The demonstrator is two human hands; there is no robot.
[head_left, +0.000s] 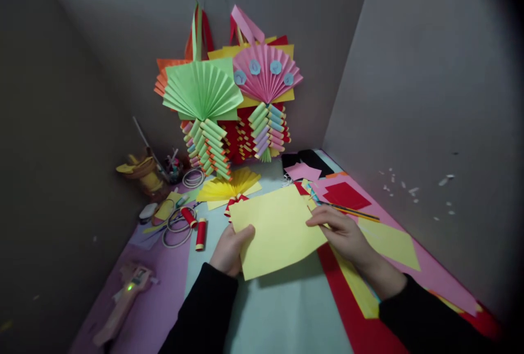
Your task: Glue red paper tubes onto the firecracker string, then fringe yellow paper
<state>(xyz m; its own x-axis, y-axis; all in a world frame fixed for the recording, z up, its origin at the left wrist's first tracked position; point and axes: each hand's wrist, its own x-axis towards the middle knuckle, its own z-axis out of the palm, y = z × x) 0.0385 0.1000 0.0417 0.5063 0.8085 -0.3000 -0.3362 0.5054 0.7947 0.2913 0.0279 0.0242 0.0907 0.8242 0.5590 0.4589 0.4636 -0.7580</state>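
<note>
A sheet of pale yellow paper (278, 234) is held up above the light blue table covering, tilted toward me. My left hand (231, 247) grips its left edge, thumb on the front and fingers behind. At the right edge, my right hand (339, 231) pinches the sheet between thumb and fingers. Just behind the sheet lies a yellow pleated paper fan (231, 183), with red paper rolls (235, 204) partly hidden by the sheet. Two more red rolls with yellow ends, one of them a standing-looking roll (201, 234), are left of my left hand.
Green (202, 92) and pink (268, 72) fan decorations hang at the back wall. A glue gun (126, 299) with a green light lies at left, near bangles (178, 228) and a basket (145, 173). Pencils (352, 211), a red sheet (346, 195) and other coloured papers lie at right.
</note>
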